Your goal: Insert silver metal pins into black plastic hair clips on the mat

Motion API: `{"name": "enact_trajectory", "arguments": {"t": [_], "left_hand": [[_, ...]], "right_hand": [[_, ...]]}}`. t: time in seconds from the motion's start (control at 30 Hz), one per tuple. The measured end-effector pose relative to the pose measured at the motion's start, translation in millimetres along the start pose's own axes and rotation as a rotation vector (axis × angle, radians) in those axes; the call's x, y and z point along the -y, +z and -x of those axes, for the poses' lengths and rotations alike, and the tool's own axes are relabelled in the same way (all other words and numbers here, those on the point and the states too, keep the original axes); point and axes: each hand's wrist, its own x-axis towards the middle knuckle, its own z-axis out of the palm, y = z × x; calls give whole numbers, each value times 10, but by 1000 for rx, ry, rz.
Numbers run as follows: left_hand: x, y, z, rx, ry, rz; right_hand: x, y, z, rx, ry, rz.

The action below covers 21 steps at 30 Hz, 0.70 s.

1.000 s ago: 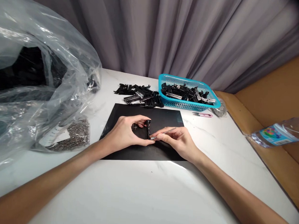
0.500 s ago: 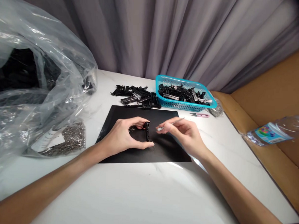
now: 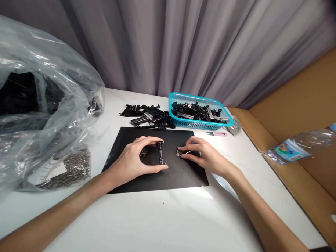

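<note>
My left hand (image 3: pixel 134 156) is closed on a narrow black plastic part (image 3: pixel 160 153), held upright by its ends between thumb and fingers above a black mat (image 3: pixel 155 180). Behind that hand lies a small heap of tiny metal pieces (image 3: pixel 144 151). At a second heap of tiny metal pieces (image 3: pixel 178 153), on the mat's right side, are the fingertips of my right hand (image 3: pixel 202 153). A thin pale stick-like tool (image 3: pixel 187 152) lies in its grip, mostly hidden by the fingers.
Behind the mat, black plastic parts (image 3: pixel 154 118) lie loose, and a blue basket (image 3: pixel 201 124) holds more. Pink thread snips (image 3: pixel 218 134) lie before it. Clear plastic bags (image 3: pixel 84 75) fill the left. A water bottle (image 3: pixel 291 150) lies in a cardboard box (image 3: pixel 301 97) at right.
My right hand has lowered to the metal pieces on the mat, its tool tilting down. My left hand still holds the black part. The whole view has shifted slightly.
</note>
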Motion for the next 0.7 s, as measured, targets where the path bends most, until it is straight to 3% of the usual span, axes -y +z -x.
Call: {"name": "enact_trajectory", "arguments": {"t": [0.2,0.7], "left_hand": [[4,10,-8,-2,15,-36],[-34,0,-24,15,-5,-58]], "right_hand": [[-70,157,-66,-180,40,-192],[-127,149,-139,-207,178,-364]]}}
